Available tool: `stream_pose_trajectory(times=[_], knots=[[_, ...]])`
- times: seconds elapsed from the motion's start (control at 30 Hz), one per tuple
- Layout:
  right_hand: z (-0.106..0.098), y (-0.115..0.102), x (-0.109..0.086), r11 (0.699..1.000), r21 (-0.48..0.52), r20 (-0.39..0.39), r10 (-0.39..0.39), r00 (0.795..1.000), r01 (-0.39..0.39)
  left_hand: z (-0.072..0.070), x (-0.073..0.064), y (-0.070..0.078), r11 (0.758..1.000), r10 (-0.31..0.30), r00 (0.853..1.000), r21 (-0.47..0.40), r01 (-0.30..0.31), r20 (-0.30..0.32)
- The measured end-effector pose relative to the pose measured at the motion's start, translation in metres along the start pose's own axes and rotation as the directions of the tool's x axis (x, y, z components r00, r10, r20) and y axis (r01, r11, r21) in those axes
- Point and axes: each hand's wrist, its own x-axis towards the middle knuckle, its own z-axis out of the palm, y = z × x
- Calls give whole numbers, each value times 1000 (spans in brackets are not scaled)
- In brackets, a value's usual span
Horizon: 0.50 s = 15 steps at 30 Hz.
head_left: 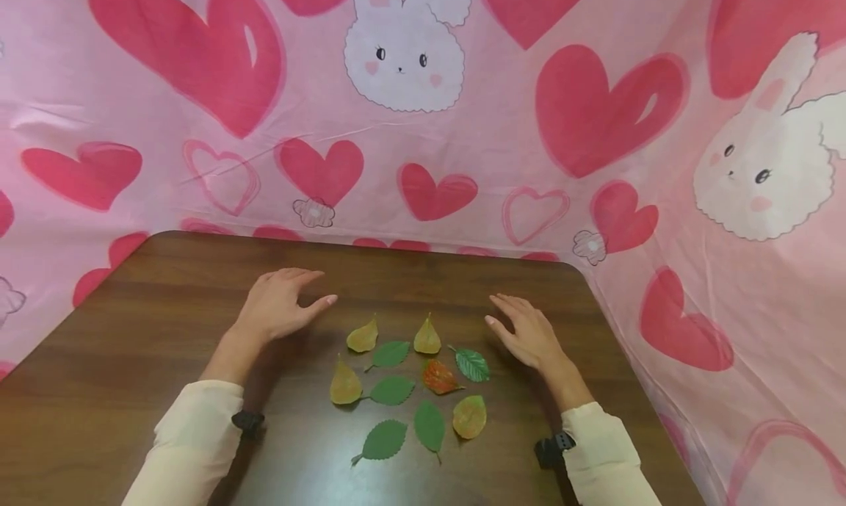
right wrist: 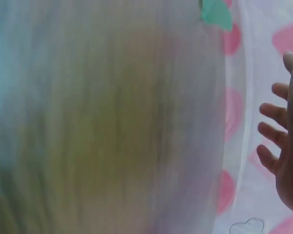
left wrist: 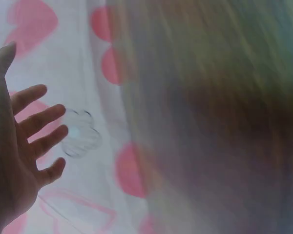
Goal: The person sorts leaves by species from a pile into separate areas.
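Observation:
Several loose leaves lie spread on the brown table between my hands. Among them are a yellow leaf (head_left: 363, 337) at the upper left, an orange-red leaf (head_left: 440, 377) near the middle, a glossy veined green leaf (head_left: 472, 364) on the right and a plain green leaf (head_left: 385, 440) at the front. My left hand (head_left: 280, 305) is left of and beyond the leaves, fingers relaxed and holding nothing. On the other side, my right hand (head_left: 526, 331) has its thumb and fingers apart, nearest to the veined green leaf. In the wrist views both hands show spread, bare fingers.
The wooden table (head_left: 132, 344) has its far edge against a pink cloth (head_left: 489, 146) printed with hearts and rabbits. This cloth also hangs along the left and right sides. Each wrist wears a dark band, the left one (head_left: 248, 422) and the right one (head_left: 554, 449).

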Motion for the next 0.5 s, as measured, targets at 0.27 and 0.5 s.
stream_pose_trajectory(times=[0.27, 0.5], knots=[[1, -19, -9, 997, 73, 9, -28, 1000, 27, -8, -6, 43, 992, 127, 992, -2, -127, -27], [-5, -37, -17, 989, 114, 20, -95, 995, 93, -11, -19, 67, 975, 221, 974, 20, -222, 57]])
